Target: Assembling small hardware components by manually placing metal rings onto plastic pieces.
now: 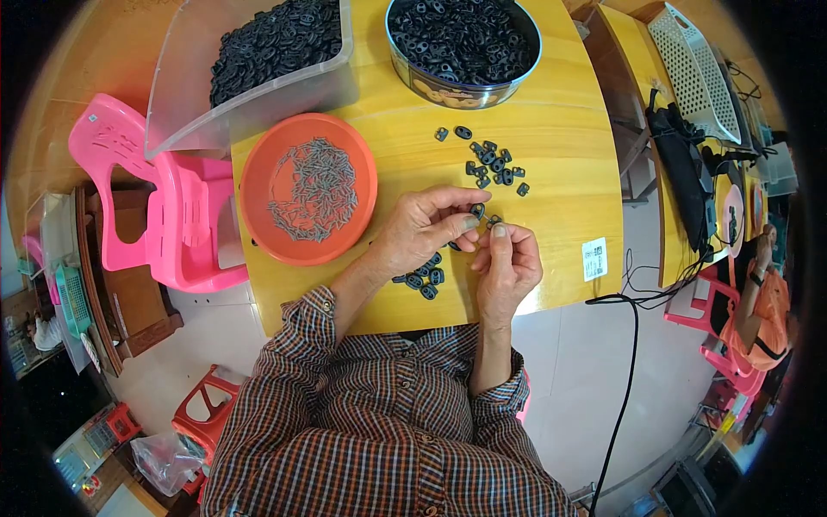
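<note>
Hands, two, both bare, to the right of the orange bowl (257, 202); left hand (413, 233) nearer it, thumb and forefinger pinching one black oval piece (477, 209); right hand (510, 271) farther from the bowl, thumb and fingers closed on one small dark piece (494, 221); the two held pieces sit close together, whether touching I cannot tell.

Bowl count: one, round, smooth, plastic-looking; inside, a heap of thin grey pins (323, 194), too many to count, thinner toward the left rim.

Loose black pieces, two groups, both right of the bowl: far group (488, 158), roughly fifteen, overlapping, so count unsure; near group (415, 281), at least six, closer to the wearer than the bowl's middle, partly covered by the left hand; shapes rounded, several with two holes.

Containers beyond the bowl: one translucent plastic bin (323, 93), straight-walled, just behind it; one round metal-looking tin (457, 95), behind and to the right; both heaped with black pieces.

Table (560, 138) under the bowl: one, yellow, wood-grained, glossy; one white label (594, 259) on it, well right of the bowl; one pink plastic chair (172, 233), slotted, left of the bowl.
</note>
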Demonstrator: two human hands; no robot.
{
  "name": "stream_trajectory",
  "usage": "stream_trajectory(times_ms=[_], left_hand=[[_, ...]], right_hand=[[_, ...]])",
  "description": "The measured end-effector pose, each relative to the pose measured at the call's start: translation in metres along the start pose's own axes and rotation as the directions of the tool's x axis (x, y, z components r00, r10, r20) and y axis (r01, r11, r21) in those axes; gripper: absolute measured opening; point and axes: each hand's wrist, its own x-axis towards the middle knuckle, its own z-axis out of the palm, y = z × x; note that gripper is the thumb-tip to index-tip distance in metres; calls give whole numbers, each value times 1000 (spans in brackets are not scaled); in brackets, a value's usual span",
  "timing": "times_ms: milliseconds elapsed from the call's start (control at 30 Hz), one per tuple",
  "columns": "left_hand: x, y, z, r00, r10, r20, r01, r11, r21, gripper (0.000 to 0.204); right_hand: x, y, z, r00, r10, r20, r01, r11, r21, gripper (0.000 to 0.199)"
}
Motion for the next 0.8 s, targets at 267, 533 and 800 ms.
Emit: stream_trajectory(times_ms=[267,533,800], left_hand=[[1,-5,0,1000,23,2,-23,999,22,32],[0,-4,1,998,56,5,-56,997,44,31],[0,-2,2,996,93,11,-93,993,79,29]], right_hand=[[0,3,0,1000,13,-3,-13,1000,1,13],[0,1,0,1000,14,9,-14,1000,-17,13],[-1,-2,5,1000,28,-6,-28,999,-26,12]])
